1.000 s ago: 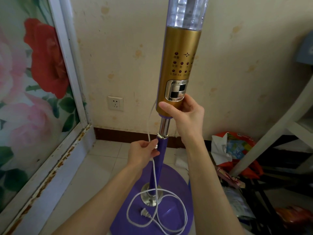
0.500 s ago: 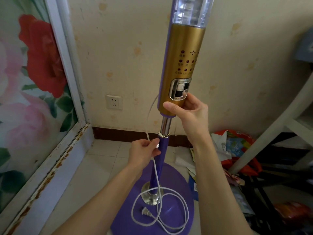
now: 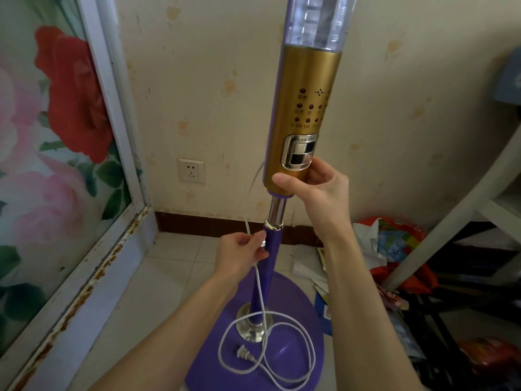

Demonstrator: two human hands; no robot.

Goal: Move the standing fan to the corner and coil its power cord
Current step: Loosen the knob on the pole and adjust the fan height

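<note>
The standing fan (image 3: 303,108) has a gold control column, a chrome and purple pole, and a round purple base (image 3: 293,359) on the tiled floor near the room's corner. My right hand (image 3: 318,193) grips the bottom of the gold column. My left hand (image 3: 242,251) pinches the white power cord (image 3: 260,294) beside the purple pole. Below my hand the cord drops to loose loops on the base, with the plug (image 3: 244,352) lying there. Above my hand the cord rises behind the column.
A wall socket (image 3: 191,170) sits low on the stained wall. A floral glass panel in a white frame (image 3: 118,142) closes the left side. Crumpled papers and bags (image 3: 389,249) and a white slanted furniture leg (image 3: 451,221) crowd the floor on the right.
The view has shifted a little, so the fan column sits slightly lower and to the right in frame. Both hands keep the same grips; the cord loops on the base look unchanged.
</note>
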